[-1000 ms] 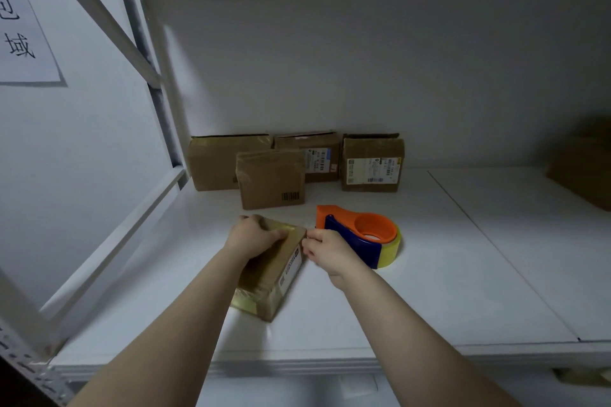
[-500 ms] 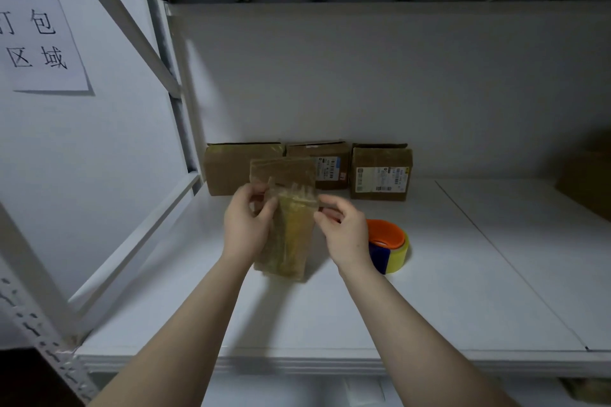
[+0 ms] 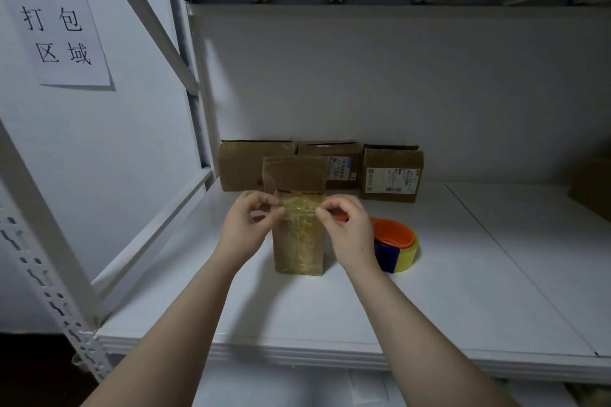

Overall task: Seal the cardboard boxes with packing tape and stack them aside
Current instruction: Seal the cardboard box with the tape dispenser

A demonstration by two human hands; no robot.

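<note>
A small cardboard box [image 3: 299, 241] covered in shiny tape stands on end in the middle of the white shelf [image 3: 330, 314]. My left hand [image 3: 248, 226] pinches its upper left edge and my right hand [image 3: 347, 228] pinches its upper right edge. Just to the right lies the tape dispenser [image 3: 395, 246], orange and blue with a yellow roll, with no hand on it. Right behind the held box stands another brown box [image 3: 294, 173].
Three more cardboard boxes [image 3: 391, 173] line the back wall, two with labels. The shelf frame's diagonal brace [image 3: 155, 231] runs along the left side. A paper sign [image 3: 54, 16] hangs on the left wall. A brown box [image 3: 591, 188] sits at the far right.
The box lay flat under my left hand beside the dispenser; I lifted it, turned it upright and set it on end. My right hand moved from the dispenser to the box.
</note>
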